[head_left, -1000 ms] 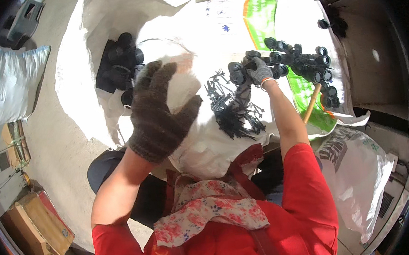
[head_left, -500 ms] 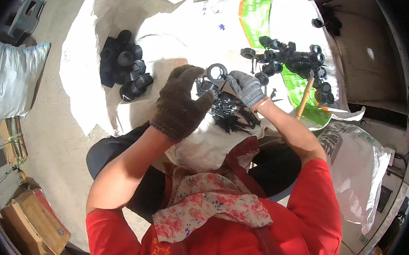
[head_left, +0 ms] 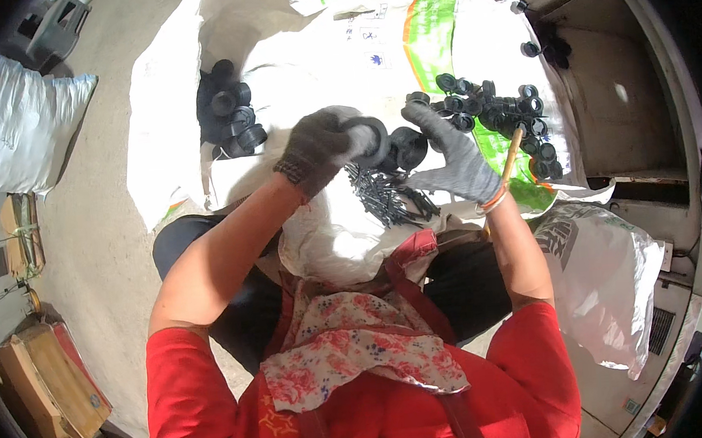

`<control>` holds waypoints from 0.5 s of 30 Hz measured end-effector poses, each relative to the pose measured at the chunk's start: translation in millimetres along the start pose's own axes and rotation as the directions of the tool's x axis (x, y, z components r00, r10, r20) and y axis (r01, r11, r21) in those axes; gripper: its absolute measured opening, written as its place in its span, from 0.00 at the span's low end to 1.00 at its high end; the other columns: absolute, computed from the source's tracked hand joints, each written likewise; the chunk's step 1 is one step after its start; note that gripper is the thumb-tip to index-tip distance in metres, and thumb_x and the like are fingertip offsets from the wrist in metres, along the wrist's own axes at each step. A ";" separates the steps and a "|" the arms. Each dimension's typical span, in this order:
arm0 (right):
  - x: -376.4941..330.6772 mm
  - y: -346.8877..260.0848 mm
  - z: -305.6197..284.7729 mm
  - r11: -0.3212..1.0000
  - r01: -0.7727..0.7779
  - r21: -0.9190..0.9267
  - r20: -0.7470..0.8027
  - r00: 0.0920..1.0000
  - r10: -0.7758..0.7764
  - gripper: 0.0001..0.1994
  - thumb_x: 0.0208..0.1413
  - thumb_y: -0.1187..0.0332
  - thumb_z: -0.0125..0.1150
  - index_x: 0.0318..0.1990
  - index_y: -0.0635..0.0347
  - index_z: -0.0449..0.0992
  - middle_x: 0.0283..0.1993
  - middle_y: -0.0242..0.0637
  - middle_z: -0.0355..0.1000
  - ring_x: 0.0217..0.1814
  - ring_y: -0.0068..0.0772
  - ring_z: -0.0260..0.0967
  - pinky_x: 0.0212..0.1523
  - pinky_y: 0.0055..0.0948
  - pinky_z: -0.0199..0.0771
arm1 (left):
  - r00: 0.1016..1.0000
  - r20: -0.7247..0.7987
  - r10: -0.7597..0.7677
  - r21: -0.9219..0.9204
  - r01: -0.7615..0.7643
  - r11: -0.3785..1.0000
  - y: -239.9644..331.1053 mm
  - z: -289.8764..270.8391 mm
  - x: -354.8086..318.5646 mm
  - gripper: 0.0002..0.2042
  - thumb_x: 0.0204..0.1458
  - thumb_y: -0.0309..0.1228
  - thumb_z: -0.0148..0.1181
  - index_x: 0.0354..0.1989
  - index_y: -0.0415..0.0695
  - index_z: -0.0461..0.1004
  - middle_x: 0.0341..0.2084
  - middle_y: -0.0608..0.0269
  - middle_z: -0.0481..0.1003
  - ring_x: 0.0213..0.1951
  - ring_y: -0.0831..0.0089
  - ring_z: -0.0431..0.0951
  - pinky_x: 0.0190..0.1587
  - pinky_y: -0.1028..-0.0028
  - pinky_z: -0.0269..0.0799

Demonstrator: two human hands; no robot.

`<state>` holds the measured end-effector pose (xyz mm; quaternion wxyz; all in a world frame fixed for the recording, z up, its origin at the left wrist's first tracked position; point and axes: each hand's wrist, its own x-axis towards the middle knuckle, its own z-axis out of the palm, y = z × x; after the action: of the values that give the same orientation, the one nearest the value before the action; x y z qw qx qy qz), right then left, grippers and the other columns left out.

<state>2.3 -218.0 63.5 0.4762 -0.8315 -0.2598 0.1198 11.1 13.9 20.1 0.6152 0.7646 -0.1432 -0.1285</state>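
My left hand (head_left: 317, 146), in a dark knitted glove, is closed on a round black plastic cap (head_left: 376, 141), blurred by motion. Just right of it, another round black cap (head_left: 409, 147) appears between my two hands; whether anything supports it I cannot tell. My right hand (head_left: 459, 161) wears a light grey glove. Its thumb and fingers are spread apart beside that cap, with nothing gripped. Below the caps, a pile of thin black plastic pins (head_left: 389, 198) lies on the white sack (head_left: 329, 249) over my lap.
Black caps (head_left: 229, 109) are heaped at the left on the white sheet (head_left: 300, 68). More black caps (head_left: 515, 114) spread at the right, beside a wooden stick (head_left: 514, 152). A full white sack (head_left: 23, 132) and a cardboard box (head_left: 57, 382) stand left, a plastic bag (head_left: 604, 291) right.
My right hand has opened and moved right, away from the ring-shaped cap. My left hand has closed round a cap. The view has shifted slightly.
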 end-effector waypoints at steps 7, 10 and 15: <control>3.6 -6.0 17.0 0.617 0.219 -0.756 0.017 0.949 -0.315 0.22 0.42 0.62 0.57 0.47 0.61 0.72 0.50 0.44 0.69 0.57 0.50 0.61 0.62 0.50 0.53 | 0.971 0.001 0.238 0.070 -0.237 0.969 -4.1 3.9 -6.1 0.27 0.44 0.35 0.68 0.49 0.37 0.64 0.33 0.62 0.76 0.36 0.73 0.77 0.39 0.74 0.75; 10.7 -20.0 20.3 0.478 0.238 -0.846 0.046 0.924 -0.379 0.20 0.39 0.63 0.57 0.42 0.60 0.74 0.50 0.41 0.70 0.59 0.50 0.59 0.63 0.56 0.49 | 0.939 0.319 -0.128 -0.444 0.267 0.855 5.4 16.0 -9.0 0.27 0.42 0.35 0.69 0.47 0.35 0.65 0.31 0.62 0.75 0.33 0.72 0.76 0.37 0.73 0.74; 5.8 -30.7 8.9 0.632 0.197 -0.750 0.230 0.973 -0.029 0.10 0.38 0.68 0.57 0.31 0.59 0.76 0.37 0.42 0.72 0.50 0.42 0.67 0.55 0.48 0.61 | 0.980 0.171 0.101 0.384 -0.161 0.909 44.2 11.6 -9.8 0.19 0.39 0.29 0.66 0.40 0.36 0.70 0.30 0.57 0.73 0.33 0.67 0.74 0.36 0.72 0.74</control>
<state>-6.6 -195.7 85.4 0.0564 -0.9206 -0.3834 0.0492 -5.0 -1.9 61.1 0.4427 0.8503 -0.2622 -0.1112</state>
